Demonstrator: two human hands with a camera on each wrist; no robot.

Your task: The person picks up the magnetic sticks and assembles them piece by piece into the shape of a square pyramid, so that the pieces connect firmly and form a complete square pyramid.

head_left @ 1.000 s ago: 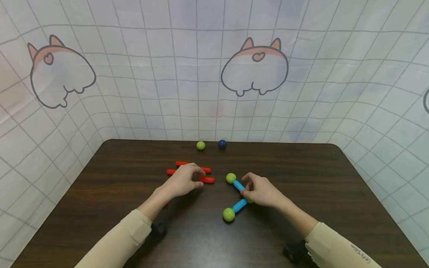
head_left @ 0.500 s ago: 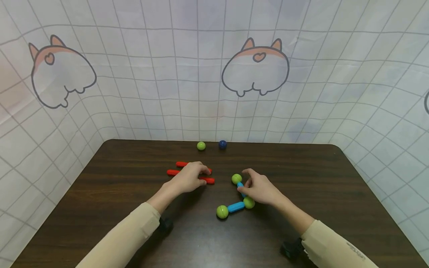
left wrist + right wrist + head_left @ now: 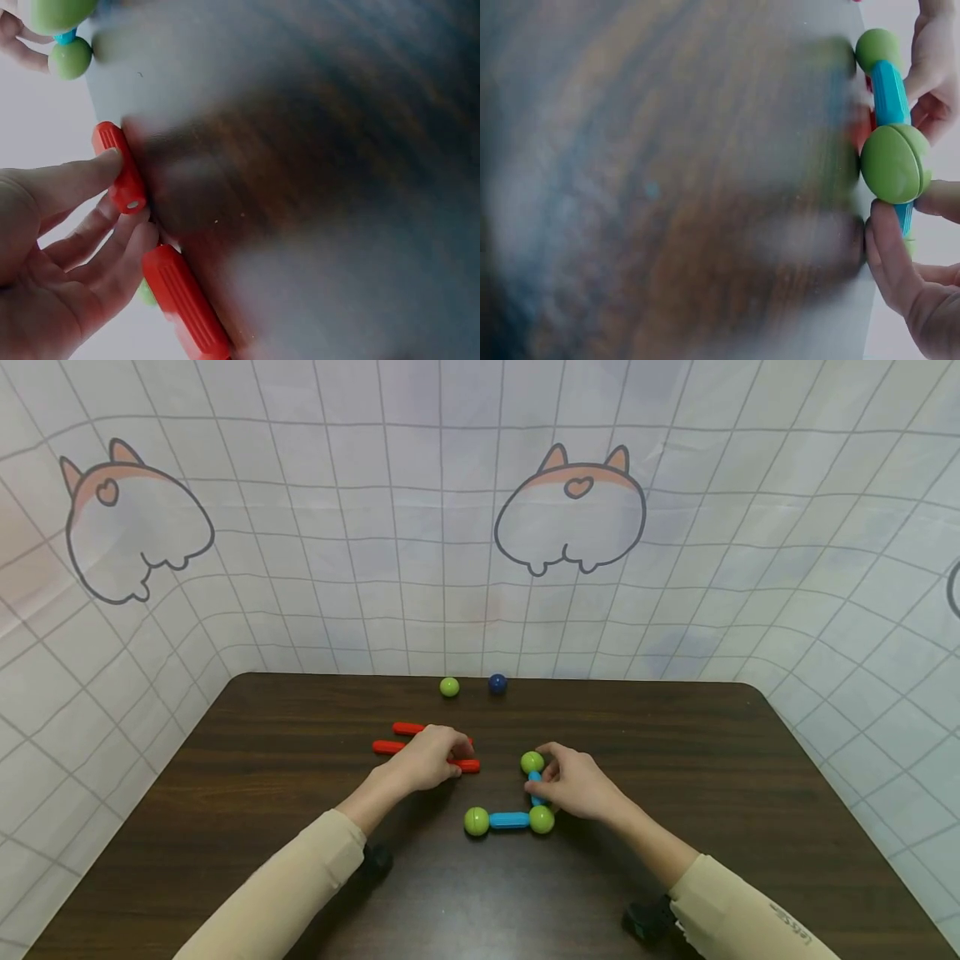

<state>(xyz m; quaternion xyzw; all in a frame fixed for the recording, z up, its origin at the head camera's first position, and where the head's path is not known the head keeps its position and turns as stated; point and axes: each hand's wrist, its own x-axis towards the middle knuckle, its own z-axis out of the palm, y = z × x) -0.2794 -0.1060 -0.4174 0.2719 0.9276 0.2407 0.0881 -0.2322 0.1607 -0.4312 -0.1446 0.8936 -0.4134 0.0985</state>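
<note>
My left hand (image 3: 423,760) pinches a red magnetic stick (image 3: 120,169) between thumb and fingers, low over the table. Its end shows a small pale dot. Another red stick (image 3: 187,304) lies beside my fingertips. My right hand (image 3: 581,785) pinches a blue magnetic stick (image 3: 536,793), partly hidden by the thumb. That stick joins a far green ball (image 3: 532,762) to a near green ball (image 3: 542,819). From the near ball a second blue stick (image 3: 509,820) runs left to a third green ball (image 3: 476,821). The joined pieces form an L on the table.
More red sticks (image 3: 407,727) lie behind and under my left hand, some partly covered. At the far edge of the dark wooden table (image 3: 675,727) sit a loose green ball (image 3: 449,687) and a dark blue ball (image 3: 497,683). A checked cloth (image 3: 337,527) hangs behind.
The blue-and-green piece has turned clockwise under my right hand; its near arm swung left and its V has become an L. My left hand has shifted slightly right.
</note>
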